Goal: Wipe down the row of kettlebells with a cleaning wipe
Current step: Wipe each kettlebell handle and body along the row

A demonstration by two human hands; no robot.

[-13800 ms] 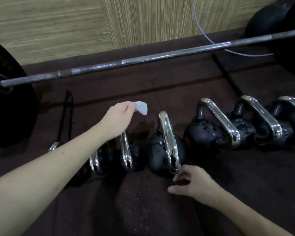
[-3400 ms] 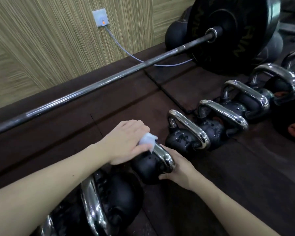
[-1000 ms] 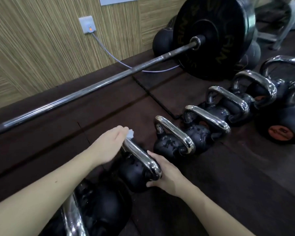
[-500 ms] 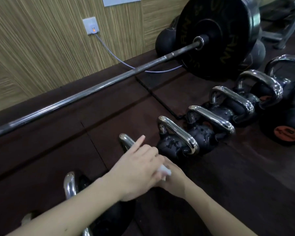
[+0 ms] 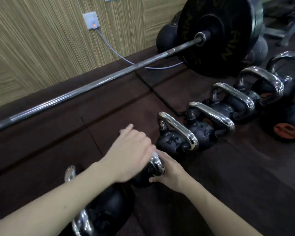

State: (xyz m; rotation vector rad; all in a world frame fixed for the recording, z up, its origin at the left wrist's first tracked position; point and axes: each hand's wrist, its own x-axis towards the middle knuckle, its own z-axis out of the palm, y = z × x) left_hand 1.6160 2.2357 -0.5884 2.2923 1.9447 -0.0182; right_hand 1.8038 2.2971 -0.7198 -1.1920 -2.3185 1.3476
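The kettlebell [image 5: 147, 174] being cleaned sits between the two hands, its black body mostly hidden under them and only the near end of its chrome handle [image 5: 156, 163] showing. The left hand [image 5: 131, 154] lies over the top of that handle, fingers curled down around it, with a small white scrap of the cleaning wipe [image 5: 154, 153] peeking out beneath the fingertips; the hand is motion-blurred. The right hand [image 5: 170, 171] cups the near side of the same kettlebell, fingers curled against the body just below the handle's end. Just beyond the hands, to the right, the next kettlebell [image 5: 173, 142] stands with wet-looking patches on its body, and the row of kettlebells [image 5: 228, 106] runs on away from it. Under the left forearm sits another kettlebell [image 5: 102, 212]. Past the left hand a barbell [image 5: 109, 77] lies across the dark floor mat [image 5: 228, 184].
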